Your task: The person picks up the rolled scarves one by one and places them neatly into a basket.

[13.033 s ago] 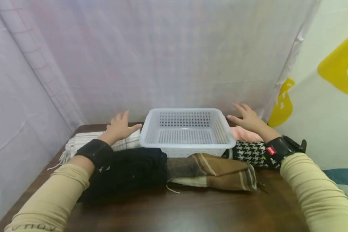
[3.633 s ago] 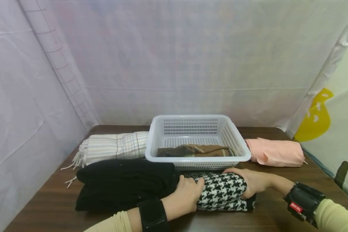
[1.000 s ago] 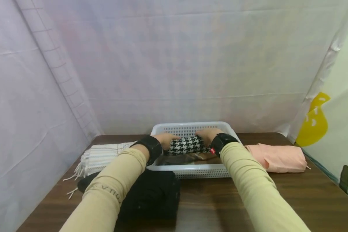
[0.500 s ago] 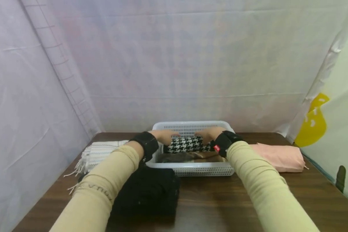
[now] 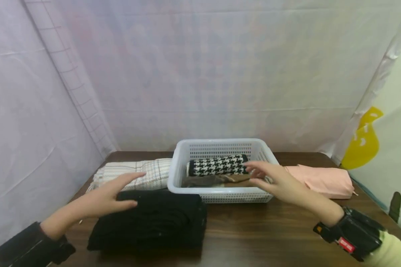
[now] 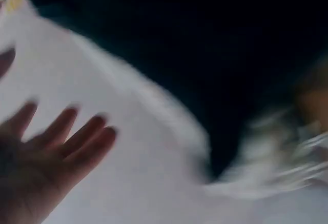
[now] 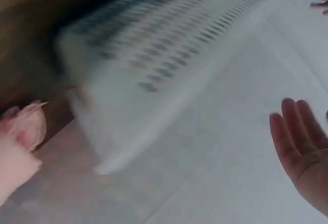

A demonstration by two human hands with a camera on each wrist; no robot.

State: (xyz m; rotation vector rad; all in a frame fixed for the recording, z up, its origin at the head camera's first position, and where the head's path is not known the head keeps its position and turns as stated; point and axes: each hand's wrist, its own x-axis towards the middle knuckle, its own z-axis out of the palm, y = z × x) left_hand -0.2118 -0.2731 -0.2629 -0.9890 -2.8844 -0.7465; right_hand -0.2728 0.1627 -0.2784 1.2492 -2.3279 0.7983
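In the head view, a rolled houndstooth scarf (image 5: pixel 218 165) lies in the white plastic basket (image 5: pixel 220 190), behind a brown striped scarf (image 5: pixel 232 179). My right hand (image 5: pixel 277 181) hovers over the basket's right front corner, its fingers slightly bent and holding nothing. Over the left part of a folded black cloth (image 5: pixel 153 220) is my left hand (image 5: pixel 101 196), with thumb and fingers spread apart and nothing between them. Both wrist views are blurred; the left hand (image 6: pixel 46 157) appears near the dark cloth, and the right hand (image 7: pixel 305 152) appears beside the basket.
A white striped, fringed scarf (image 5: pixel 153 172) sits left of the basket, behind the black cloth. To the right lies a pink rolled cloth (image 5: pixel 325 181). The brown wooden table (image 5: pixel 254 233) ends at a white curtain (image 5: pixel 220 74) behind.
Earlier, the brown scarf and then the houndstooth scarf moved from the table into the basket. In the last half second, both hands let go of the houndstooth scarf and drew back, apart.
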